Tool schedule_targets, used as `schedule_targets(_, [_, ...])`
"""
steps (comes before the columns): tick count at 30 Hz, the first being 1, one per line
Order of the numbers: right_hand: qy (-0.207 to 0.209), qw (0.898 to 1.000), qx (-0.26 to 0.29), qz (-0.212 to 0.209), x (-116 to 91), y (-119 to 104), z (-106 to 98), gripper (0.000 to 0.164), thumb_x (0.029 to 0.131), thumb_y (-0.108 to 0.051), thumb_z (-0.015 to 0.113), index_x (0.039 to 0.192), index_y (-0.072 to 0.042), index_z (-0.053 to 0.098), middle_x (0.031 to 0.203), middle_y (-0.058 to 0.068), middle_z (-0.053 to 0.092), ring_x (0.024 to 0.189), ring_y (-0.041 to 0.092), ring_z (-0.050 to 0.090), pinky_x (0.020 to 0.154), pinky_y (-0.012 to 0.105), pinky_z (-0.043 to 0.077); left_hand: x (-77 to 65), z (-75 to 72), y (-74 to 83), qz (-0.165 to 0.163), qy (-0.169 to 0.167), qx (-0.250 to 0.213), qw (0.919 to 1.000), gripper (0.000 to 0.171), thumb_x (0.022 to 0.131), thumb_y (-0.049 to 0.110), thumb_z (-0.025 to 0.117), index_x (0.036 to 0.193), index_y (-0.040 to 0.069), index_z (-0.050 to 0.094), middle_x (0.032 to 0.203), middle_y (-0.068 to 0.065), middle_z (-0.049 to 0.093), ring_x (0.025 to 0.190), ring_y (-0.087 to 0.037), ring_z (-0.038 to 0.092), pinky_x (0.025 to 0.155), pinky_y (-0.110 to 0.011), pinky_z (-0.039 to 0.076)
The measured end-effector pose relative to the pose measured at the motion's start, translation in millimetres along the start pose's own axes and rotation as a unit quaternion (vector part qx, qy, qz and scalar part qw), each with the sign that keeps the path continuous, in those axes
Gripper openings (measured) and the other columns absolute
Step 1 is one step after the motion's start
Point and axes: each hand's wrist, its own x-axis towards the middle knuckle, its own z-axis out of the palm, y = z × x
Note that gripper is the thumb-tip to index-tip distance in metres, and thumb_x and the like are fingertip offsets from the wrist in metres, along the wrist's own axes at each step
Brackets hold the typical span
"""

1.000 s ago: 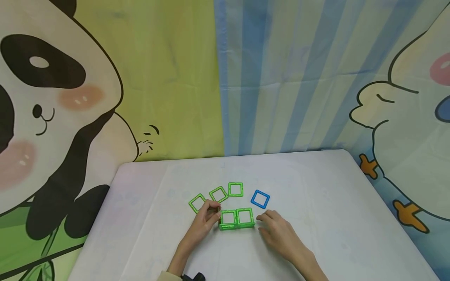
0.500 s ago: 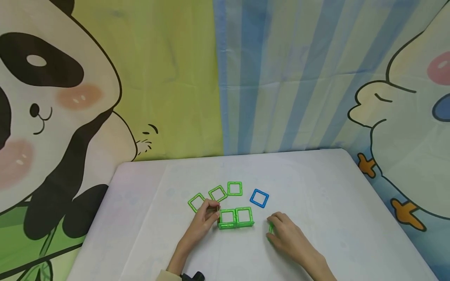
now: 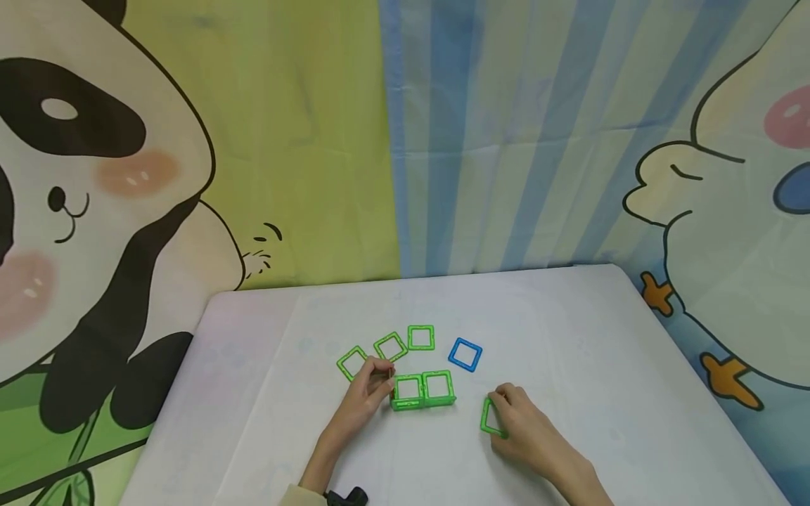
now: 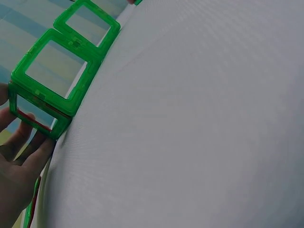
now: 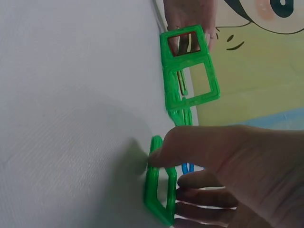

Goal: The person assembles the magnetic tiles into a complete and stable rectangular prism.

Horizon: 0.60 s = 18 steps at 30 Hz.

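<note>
In the head view, a green magnetic tile structure [image 3: 422, 404] of joined square frames stands on the table. My left hand [image 3: 365, 393] holds its left end; the left wrist view shows the fingers behind the end tile [image 4: 40, 102], which has a red strip inside. Apart from the structure, to its right, my right hand [image 3: 530, 430] pinches a single green square magnetic tile [image 3: 484, 414]. In the right wrist view the thumb lies on one side of this tile [image 5: 151, 185] and the fingers on the other, with the tile tilted up on edge.
Behind the structure lie loose green square tiles: one near the left fingers [image 3: 343, 372], a second tile [image 3: 384, 338] and a third tile [image 3: 420, 327]. A blue square tile [image 3: 470, 343] lies to their right. The white table [image 3: 569, 337] ends at a printed curtain [image 3: 316, 176].
My right hand has moved right, away from the structure, with a green tile now showing in its grip and turned more toward the camera. My left hand stays at the structure's left end.
</note>
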Motion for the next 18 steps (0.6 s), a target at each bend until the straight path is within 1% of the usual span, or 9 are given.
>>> schedule_targets(2, [-0.009, 1.0, -0.008, -0.007, 0.1, -1.1, -0.7, 0.054, 0.07, -0.003, 0.081, 0.122, 0.002, 0.068, 0.116, 0.009, 0.062, 0.097, 0.015, 0.052, 0.081, 0.035, 0.055, 0.0, 0.1, 0.2, 0.001, 0.001, 0.002, 1.0, 0.021, 0.102, 0.009, 0.061, 0.122, 0.006, 0.054, 0.133, -0.019, 0.057, 0.136, -0.032, 0.053, 0.116, -0.04, 0.044])
schedule_targets(5, [-0.013, 1.0, -0.021, -0.016, 0.4, -2.9, -0.8, 0.055, 0.068, 0.001, 0.077, 0.122, 0.003, 0.067, 0.113, 0.009, 0.061, 0.093, 0.015, 0.05, 0.078, 0.034, 0.054, -0.6, 0.0, -0.4, 0.006, -0.001, 0.005, 1.0, 0.021, 0.103, 0.01, 0.061, 0.122, 0.005, 0.054, 0.133, -0.019, 0.057, 0.136, -0.033, 0.053, 0.115, -0.042, 0.044])
schedule_targets(9, [-0.004, 0.999, -0.041, -0.025, 1.4, -4.5, -0.4, 0.055, 0.068, 0.002, 0.076, 0.122, 0.004, 0.067, 0.11, 0.01, 0.06, 0.09, 0.015, 0.048, 0.077, 0.034, 0.053, -1.1, 0.3, -0.5, 0.007, -0.003, 0.007, 0.9999, 0.021, 0.103, 0.012, 0.06, 0.122, 0.005, 0.053, 0.133, -0.019, 0.057, 0.137, -0.034, 0.053, 0.116, -0.044, 0.043])
schedule_targets(13, [0.01, 0.998, -0.055, -0.035, 2.6, -4.7, 0.6, 0.052, 0.068, 0.002, 0.074, 0.12, 0.003, 0.068, 0.107, 0.008, 0.059, 0.087, 0.015, 0.046, 0.074, 0.032, 0.051, -1.4, 0.6, 0.4, 0.003, 0.001, 0.004, 1.0, 0.021, 0.103, 0.012, 0.061, 0.123, 0.007, 0.054, 0.133, -0.018, 0.057, 0.137, -0.033, 0.052, 0.117, -0.044, 0.042])
schedule_targets(18, [0.012, 0.998, -0.05, -0.039, 4.6, -5.3, -0.2, 0.049, 0.066, 0.001, 0.073, 0.115, 0.002, 0.068, 0.104, 0.007, 0.057, 0.086, 0.015, 0.044, 0.069, 0.029, 0.047, -2.1, 0.5, 1.7, 0.002, 0.0, 0.004, 1.0, 0.02, 0.103, 0.011, 0.06, 0.122, 0.007, 0.055, 0.132, -0.018, 0.057, 0.136, -0.032, 0.053, 0.116, -0.043, 0.043])
